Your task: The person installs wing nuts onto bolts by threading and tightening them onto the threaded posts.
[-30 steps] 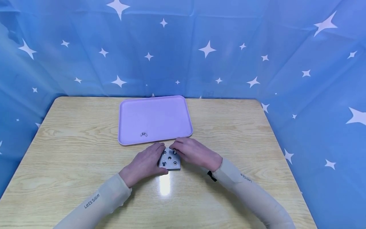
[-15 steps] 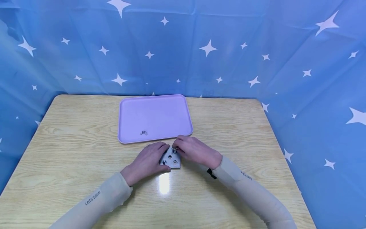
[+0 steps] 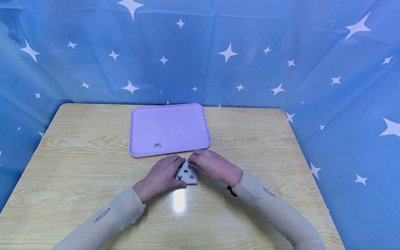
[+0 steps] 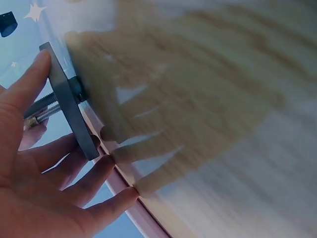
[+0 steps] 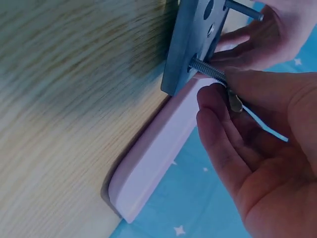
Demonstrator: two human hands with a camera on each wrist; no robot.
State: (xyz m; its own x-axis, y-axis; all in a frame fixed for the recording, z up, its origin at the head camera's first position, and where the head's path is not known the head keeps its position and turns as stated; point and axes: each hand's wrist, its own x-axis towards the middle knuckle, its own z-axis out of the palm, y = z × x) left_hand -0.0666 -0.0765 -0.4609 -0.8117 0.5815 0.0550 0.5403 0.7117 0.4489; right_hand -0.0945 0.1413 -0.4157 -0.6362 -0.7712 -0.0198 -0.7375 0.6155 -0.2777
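Observation:
A thick metal plate with several holes lies just in front of the tray in the head view. My left hand grips its left side between thumb and fingers. Threaded bolts stand up through it; one bolt ends at my right hand, another bolt stands free. Thumb and forefinger of the right hand pinch a wing nut on that bolt's end, partly hidden by the fingers. In the left wrist view a dark bolt head shows on the plate's underside.
A purple tray sits at the back of the wooden table, with one wing nut near its front rim. Behind the table hangs a blue curtain with white stars.
My left hand has shifted slightly right along the plate since the first frame. The right fingers have moved slightly at the wing nut, which they now cover more.

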